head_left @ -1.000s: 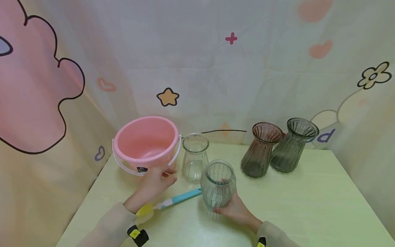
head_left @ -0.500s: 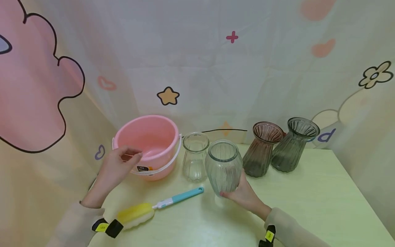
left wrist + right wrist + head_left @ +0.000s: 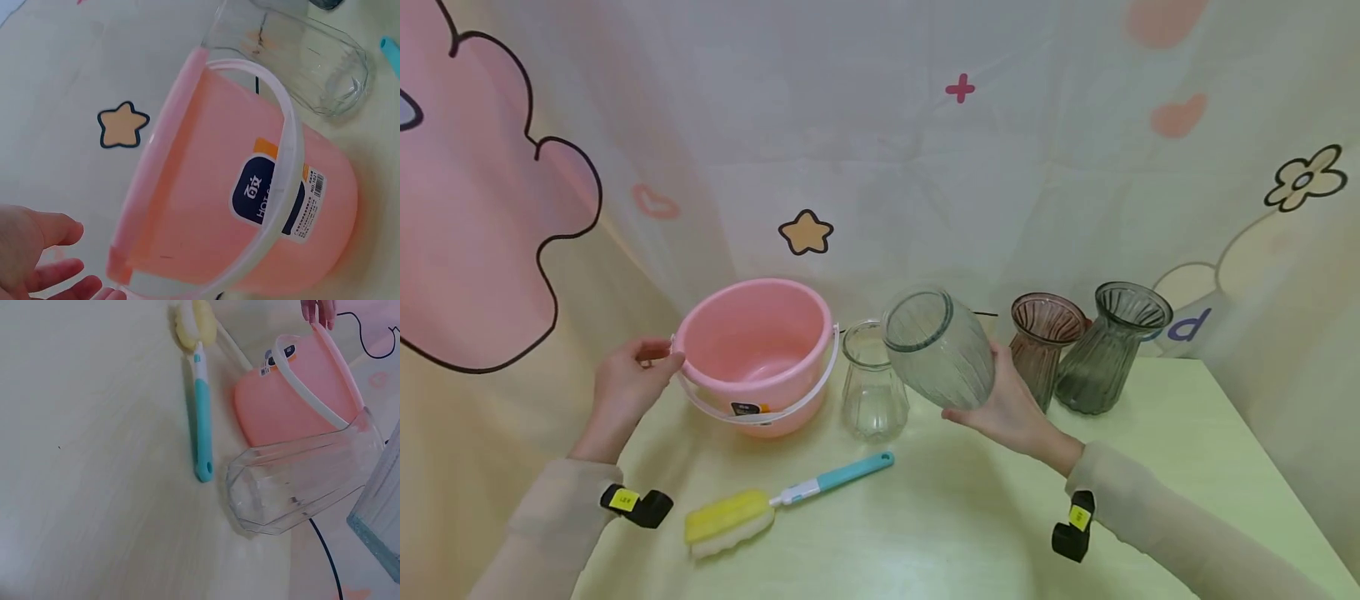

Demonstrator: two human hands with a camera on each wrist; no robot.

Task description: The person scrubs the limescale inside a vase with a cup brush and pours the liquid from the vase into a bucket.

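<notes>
My right hand (image 3: 1000, 402) grips a ribbed pale-green glass vase (image 3: 936, 346) near its base, lifted off the table and tilted with its mouth toward the upper left. Its edge shows at the right wrist view's corner (image 3: 381, 525). My left hand (image 3: 655, 358) is at the left rim of a pink bucket (image 3: 756, 350) with a white handle, fingers loosely extended beside the rim (image 3: 119, 262); whether they touch it is unclear. A clear glass vase (image 3: 872, 383) stands between the bucket and the held vase.
A yellow sponge brush (image 3: 775, 500) with a teal handle lies on the pale-green table (image 3: 1150, 467) in front of the bucket. A brownish ribbed vase (image 3: 1041, 337) and a dark grey-green one (image 3: 1112, 346) stand at the back right. Printed curtain surrounds the table.
My right hand has lifted the ribbed vase off the table and tilted it left. My left hand has moved from the bucket's front round to its left rim.
</notes>
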